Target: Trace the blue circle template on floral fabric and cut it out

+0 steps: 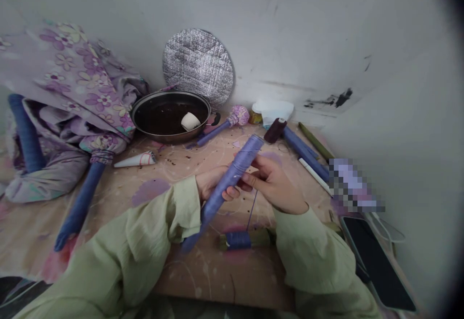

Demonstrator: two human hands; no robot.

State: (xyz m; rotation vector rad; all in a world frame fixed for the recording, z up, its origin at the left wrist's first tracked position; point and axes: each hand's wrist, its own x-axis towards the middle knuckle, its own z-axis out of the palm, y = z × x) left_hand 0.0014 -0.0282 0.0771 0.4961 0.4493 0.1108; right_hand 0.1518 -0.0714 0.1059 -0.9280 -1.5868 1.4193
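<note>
A long tube wrapped in purple-blue thread slants across the middle, its upper end pointing away to the right. My left hand is wrapped round it from below, partly hidden behind it. My right hand touches the tube's right side near the upper part, thumb and fingers pinched together; what they pinch is too small to make out. A thin blue thread runs down from there to a spool of blue thread wound on a greenish stick, which lies on the table in front of me.
A dark pan holding a white roll stands behind. Floral cloth with blue-wrapped handles is at left, beside a white cone. A dark red thread spool, blue rods and a phone lie right.
</note>
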